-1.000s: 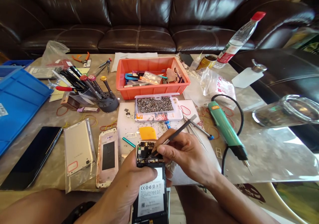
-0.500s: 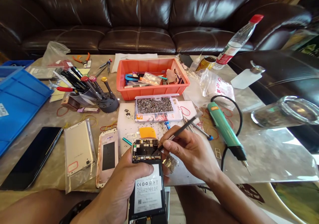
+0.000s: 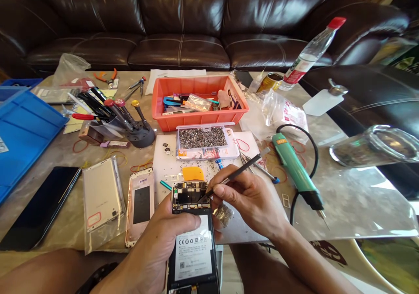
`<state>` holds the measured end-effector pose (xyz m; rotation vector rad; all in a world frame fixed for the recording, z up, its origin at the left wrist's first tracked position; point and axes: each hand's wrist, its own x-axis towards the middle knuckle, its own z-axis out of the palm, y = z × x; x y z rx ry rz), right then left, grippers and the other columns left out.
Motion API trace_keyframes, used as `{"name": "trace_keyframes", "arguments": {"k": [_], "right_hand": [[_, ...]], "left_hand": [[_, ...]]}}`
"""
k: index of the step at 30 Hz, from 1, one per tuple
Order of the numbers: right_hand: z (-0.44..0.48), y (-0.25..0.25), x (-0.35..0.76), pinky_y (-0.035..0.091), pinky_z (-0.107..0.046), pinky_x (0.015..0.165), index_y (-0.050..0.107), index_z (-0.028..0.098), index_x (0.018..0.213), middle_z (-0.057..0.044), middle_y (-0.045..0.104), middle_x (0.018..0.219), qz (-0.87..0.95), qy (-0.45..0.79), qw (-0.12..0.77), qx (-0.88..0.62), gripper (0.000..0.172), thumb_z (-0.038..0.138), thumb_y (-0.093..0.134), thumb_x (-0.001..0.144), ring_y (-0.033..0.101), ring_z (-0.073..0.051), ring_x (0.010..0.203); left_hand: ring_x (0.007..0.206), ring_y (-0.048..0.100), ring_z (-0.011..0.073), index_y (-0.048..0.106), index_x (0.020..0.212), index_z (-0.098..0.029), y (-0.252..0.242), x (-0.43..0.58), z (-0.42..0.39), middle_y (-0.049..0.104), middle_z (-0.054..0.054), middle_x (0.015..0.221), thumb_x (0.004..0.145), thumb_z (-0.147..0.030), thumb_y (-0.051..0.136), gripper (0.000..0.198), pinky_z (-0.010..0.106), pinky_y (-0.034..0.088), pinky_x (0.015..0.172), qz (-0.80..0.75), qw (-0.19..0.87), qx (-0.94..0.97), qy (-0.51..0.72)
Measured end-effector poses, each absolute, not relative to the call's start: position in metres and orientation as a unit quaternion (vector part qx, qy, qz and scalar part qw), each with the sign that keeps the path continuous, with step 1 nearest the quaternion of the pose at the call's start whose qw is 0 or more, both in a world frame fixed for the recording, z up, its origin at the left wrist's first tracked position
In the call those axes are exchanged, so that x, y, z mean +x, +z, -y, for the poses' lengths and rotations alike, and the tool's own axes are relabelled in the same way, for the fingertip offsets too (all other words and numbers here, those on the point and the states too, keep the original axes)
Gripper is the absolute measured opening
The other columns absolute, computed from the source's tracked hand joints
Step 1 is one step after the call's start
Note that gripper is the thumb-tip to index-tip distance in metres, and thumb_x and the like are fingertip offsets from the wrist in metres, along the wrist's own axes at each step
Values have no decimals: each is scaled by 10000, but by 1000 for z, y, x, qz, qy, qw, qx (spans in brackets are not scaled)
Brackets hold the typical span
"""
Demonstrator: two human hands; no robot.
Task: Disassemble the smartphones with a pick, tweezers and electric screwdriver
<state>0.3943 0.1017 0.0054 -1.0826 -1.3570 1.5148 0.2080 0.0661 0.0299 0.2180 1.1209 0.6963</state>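
Observation:
My left hand grips an opened phone with its back cover off; the battery label and the circuit board at the top are exposed. My thumb lies across the phone just above the battery. My right hand pinches a thin dark tool like a pen, its tip resting on the right part of the circuit board. A small metal shield piece lies on the white mat just under my right hand.
An orange bin of parts, a clear box of screws, a green electric screwdriver with cable, a tool stand, a pink phone frame, a bagged back cover, a black phone, a blue tray, a tipped glass.
The phone has shifted slightly left and up in my left hand. My right hand and the tool followed, with the tip still on the circuit board.

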Motion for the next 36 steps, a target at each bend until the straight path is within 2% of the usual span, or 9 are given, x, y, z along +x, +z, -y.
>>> {"name": "trace_keyframes", "arguments": {"k": [5,11,14,18,22,25,31,36], "right_hand": [[-100,2,392,535,-226,534,678,181,892,-5,709,680,521,623,398,-426,313,480,759,930,669,-128,582],[-99,1,389,542,-224,480,669,187,889,15,667,708,489,676,393,-386,315,481,778,911,689,-128,531],[-99,1,392,552,-214,533,697,177,916,3,688,729,500,650,418,-391,272,440,765,932,692,-117,582],[-100,1,395,561,-213,595,715,176,927,-12,710,725,521,616,424,-411,249,421,759,939,687,-119,655],[-101,2,393,556,-221,590,706,175,914,-10,700,719,529,616,412,-413,268,438,748,943,678,-122,651],[-102,2,391,541,-218,572,682,178,892,3,680,712,525,628,407,-405,273,438,743,947,661,-112,626],[-102,-6,393,533,-236,603,702,184,928,-7,679,772,572,597,416,-379,236,412,701,984,664,-119,675],[-103,-2,392,510,-235,561,668,188,896,4,666,718,568,597,401,-399,307,484,693,973,623,-112,617]], "left_hand": [[625,711,221,549,1317,-180,28,208,-66,780,49,764,612,-218,793,747,310,544,597,-514,789,106,320],[667,739,248,548,1315,-194,28,206,-66,803,73,845,608,-211,811,754,341,571,624,-536,772,100,327],[697,756,275,524,1340,-188,29,205,-68,811,95,851,604,-216,824,795,370,584,660,-547,770,89,315],[673,751,271,538,1328,-178,29,205,-68,812,100,838,609,-228,819,774,367,578,653,-525,786,94,313],[651,733,247,565,1276,-181,27,205,-65,804,82,814,599,-231,820,725,343,564,629,-524,785,98,317],[615,713,232,541,1318,-187,26,206,-65,795,62,786,595,-228,818,775,329,552,597,-526,781,100,322],[726,773,292,418,1459,-187,28,206,-70,819,120,857,590,-190,803,951,366,589,667,-541,776,74,317],[682,760,286,468,1430,-193,26,206,-68,808,86,808,624,-212,793,869,357,577,625,-522,789,92,310]]}}
